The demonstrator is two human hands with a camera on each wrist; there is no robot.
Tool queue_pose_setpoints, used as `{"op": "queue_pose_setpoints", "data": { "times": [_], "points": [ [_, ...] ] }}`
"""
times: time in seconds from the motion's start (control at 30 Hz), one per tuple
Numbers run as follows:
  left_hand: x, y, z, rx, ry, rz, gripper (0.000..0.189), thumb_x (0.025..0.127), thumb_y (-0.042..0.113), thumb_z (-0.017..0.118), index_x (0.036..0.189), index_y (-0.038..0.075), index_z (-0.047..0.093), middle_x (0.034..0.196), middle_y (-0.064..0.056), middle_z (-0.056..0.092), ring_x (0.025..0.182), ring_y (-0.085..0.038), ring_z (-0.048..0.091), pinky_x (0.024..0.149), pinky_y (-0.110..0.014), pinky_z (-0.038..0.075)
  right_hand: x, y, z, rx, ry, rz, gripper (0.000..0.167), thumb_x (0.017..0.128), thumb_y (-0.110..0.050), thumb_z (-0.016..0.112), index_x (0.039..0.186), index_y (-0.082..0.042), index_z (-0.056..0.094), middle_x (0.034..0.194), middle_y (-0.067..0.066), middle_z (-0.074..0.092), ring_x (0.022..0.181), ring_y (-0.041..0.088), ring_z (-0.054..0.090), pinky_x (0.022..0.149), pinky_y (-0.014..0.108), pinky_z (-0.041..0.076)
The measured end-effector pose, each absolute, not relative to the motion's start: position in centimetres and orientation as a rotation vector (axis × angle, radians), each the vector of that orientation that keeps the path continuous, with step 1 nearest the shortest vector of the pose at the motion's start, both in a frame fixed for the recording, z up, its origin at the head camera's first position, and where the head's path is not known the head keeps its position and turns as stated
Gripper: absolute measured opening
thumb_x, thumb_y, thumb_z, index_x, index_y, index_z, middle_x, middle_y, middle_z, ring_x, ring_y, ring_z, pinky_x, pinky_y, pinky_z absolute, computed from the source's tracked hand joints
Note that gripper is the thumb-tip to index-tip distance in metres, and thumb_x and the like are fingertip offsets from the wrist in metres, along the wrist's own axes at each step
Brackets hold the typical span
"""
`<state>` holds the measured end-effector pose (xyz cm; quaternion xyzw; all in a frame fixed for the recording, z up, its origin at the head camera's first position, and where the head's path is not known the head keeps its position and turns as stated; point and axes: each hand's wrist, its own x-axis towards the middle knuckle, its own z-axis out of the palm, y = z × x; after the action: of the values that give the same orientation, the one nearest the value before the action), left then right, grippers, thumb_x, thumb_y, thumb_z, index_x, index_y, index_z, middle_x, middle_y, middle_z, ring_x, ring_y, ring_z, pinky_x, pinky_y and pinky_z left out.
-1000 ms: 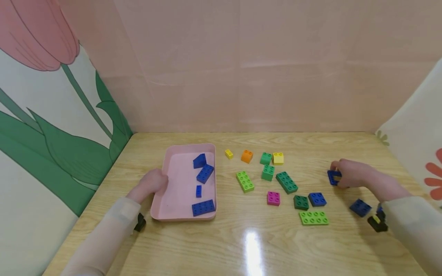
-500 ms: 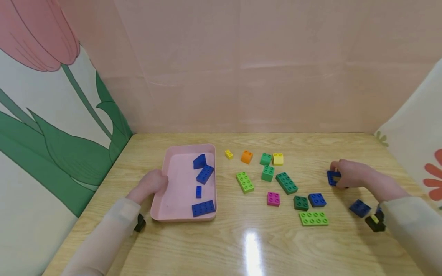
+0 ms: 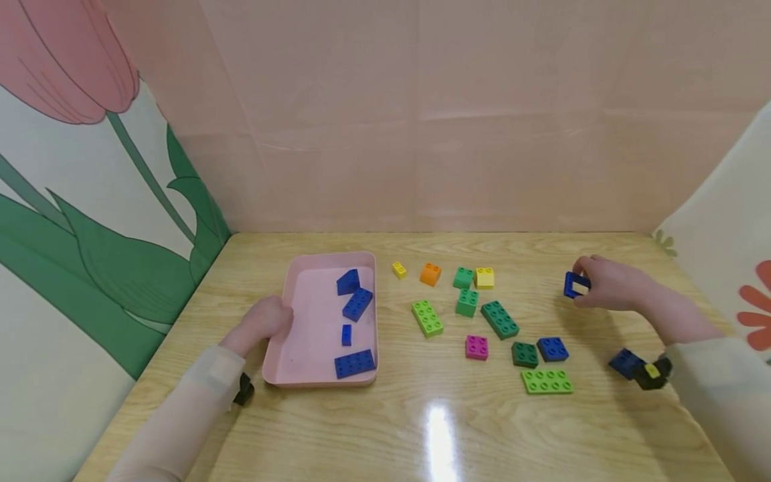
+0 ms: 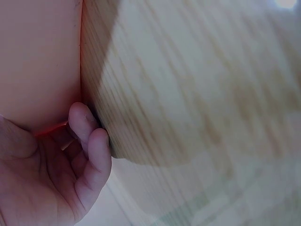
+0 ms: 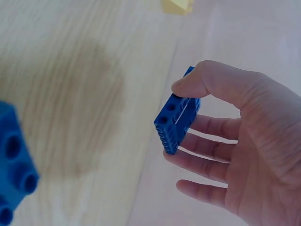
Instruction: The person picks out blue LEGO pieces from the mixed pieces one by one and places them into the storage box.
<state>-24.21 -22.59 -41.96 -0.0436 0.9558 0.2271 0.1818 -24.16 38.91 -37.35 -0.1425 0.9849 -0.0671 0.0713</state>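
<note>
My right hand (image 3: 611, 284) pinches a blue frame-shaped toy brick (image 5: 180, 117) between thumb and fingers, raised over the right part of the table. A rectangular opening goes through this brick. On the left, my left hand (image 3: 265, 318) holds the left wall of a pink tray (image 3: 319, 383); in the left wrist view its fingers (image 4: 94, 150) curl at the tray's outer side. Inside the tray lie several blue pieces, among them a sloped brick (image 3: 347, 282), a small narrow brick (image 3: 346, 335) and a long studded brick (image 3: 354, 363).
Loose bricks lie between tray and right hand: orange (image 3: 430, 273), yellow (image 3: 484, 278), magenta (image 3: 476, 347), light green (image 3: 547, 381) and dark green (image 3: 525, 354) ones. One blue brick (image 3: 553, 349) sits beside the dark green; another (image 3: 626, 363) is under the right wrist.
My right hand has lifted the blue frame-shaped brick off the table, moving it up and slightly left. The left hand and the tray stay where they were.
</note>
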Motion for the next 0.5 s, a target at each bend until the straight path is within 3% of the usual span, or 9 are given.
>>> {"op": "queue_pose_setpoints", "data": {
  "times": [0.2, 0.5],
  "points": [
    [-24.2, -22.6, -41.8, -0.120, 2.702, 0.637, 0.027, 0.095, 0.019, 0.038, 0.079, 0.005, 0.055, 0.071, -0.010, 0.053, 0.055, -0.019, 0.051, 0.048, -0.027, 0.039, -24.3, 37.5, -36.0, -0.436, 2.995, -0.205, 0.067, 0.074, -0.033, 0.079, 0.116, 0.010, 0.050, 0.104, 0.025, 0.056, 0.081, 0.029, 0.059, 0.068, 0.050, 0.048],
    [-24.2, -22.6, -41.9, -0.136, 2.694, 0.634, 0.026, 0.094, 0.019, 0.039, 0.080, 0.004, 0.054, 0.071, -0.010, 0.053, 0.055, -0.019, 0.051, 0.048, -0.027, 0.039, -25.2, 34.6, -33.8, -0.516, 3.012, -0.191, 0.067, 0.076, -0.032, 0.077, 0.121, 0.008, 0.048, 0.105, 0.020, 0.054, 0.080, 0.027, 0.057, 0.069, 0.048, 0.048]
  ]
}}
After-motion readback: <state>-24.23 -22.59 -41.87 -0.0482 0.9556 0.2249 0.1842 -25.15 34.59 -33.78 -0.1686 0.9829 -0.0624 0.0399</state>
